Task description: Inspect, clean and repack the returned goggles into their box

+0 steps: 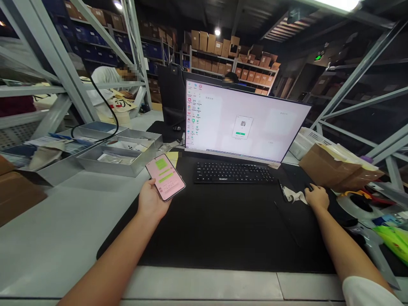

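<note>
My left hand [153,199] is closed around the lower left side of a smartphone [165,176], whose lit pink screen with green chat bubbles faces up. On the right, my right hand [316,197] rests over a dark computer mouse [307,187], mostly hidden beneath the fingers. Just left of that hand lie a crumpled whitish scrap [295,195] and a dark pen [282,190]. A black keyboard [234,173] sits between my hands, below a monitor [242,123] showing desktop icons and a small window with a green button.
A black desk mat [229,229] covers the desk middle. Grey trays [111,159] with papers stand left, with a cardboard box [19,191] nearer. An open carton [334,168] and a tape roll [357,202] are right. Two people [110,76] are behind, amid metal frames and shelves.
</note>
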Motion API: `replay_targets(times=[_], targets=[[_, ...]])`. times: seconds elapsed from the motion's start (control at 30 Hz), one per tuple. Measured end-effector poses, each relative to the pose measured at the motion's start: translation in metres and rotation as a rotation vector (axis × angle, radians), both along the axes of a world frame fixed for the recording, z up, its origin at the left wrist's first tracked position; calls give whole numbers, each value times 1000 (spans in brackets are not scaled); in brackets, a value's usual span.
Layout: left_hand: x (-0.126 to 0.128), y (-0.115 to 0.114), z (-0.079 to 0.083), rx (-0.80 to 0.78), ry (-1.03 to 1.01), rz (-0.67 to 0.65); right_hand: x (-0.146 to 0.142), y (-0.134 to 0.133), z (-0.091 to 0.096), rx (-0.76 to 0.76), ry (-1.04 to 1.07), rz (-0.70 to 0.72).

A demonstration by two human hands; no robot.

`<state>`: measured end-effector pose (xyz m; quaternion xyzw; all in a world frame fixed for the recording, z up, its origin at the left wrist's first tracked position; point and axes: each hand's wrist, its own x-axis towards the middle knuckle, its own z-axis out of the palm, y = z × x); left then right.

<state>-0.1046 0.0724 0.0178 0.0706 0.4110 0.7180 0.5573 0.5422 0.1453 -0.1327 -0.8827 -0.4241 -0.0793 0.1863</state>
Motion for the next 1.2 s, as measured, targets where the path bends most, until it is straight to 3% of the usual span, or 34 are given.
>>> replay_targets(times=[0.27,0.57,0.87,1.2], targets=[[0,1,-5,40,9,-53,2,-1,0,-27,10,-4],[0,5,-20,14,97,0,6,0,-2,-37,2,-12],[5,-2,-16,49,179,-19,9,3,-5,-31,-10,-26],[6,-2,-9,41,108,-45,12,3,-7,-19,-19,-19]])
